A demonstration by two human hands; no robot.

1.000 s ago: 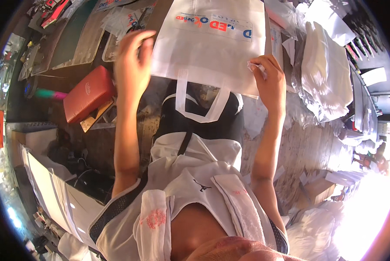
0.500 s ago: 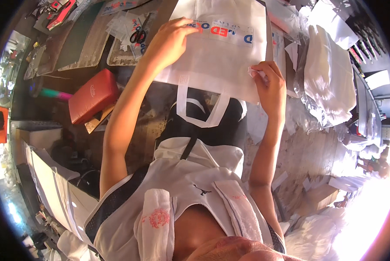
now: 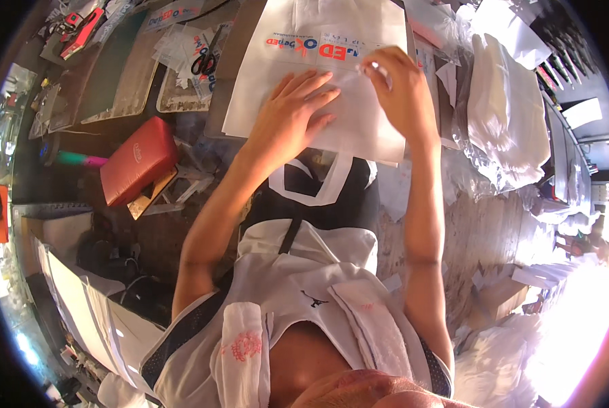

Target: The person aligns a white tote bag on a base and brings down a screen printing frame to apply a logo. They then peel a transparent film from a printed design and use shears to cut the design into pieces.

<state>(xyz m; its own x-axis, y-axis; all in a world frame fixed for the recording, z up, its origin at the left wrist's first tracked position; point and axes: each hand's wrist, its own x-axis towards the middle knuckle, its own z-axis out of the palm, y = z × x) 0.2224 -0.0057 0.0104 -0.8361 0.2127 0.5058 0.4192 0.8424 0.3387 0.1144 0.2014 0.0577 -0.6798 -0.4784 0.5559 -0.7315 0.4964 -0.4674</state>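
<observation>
A white fabric tote bag lies flat on the bench in front of me, its looped handle hanging off the near edge toward my lap. Red and blue lettering runs across the bag, and a clear film seems to cover part of it. My left hand rests flat on the bag just below the print, fingers spread. At the print's right end my right hand is closed in a pinch on a small whitish scrap, which the fingers partly hide.
Black scissors lie among printed clear film pieces on the left. Nearer stands a red box. Stacked white material in clear plastic fills the bench at right. Another red object sits at the far left.
My left hand has come off the print and moved down and right onto the bag's plain part. My right hand has moved up and left from the bag's right edge to the lettering.
</observation>
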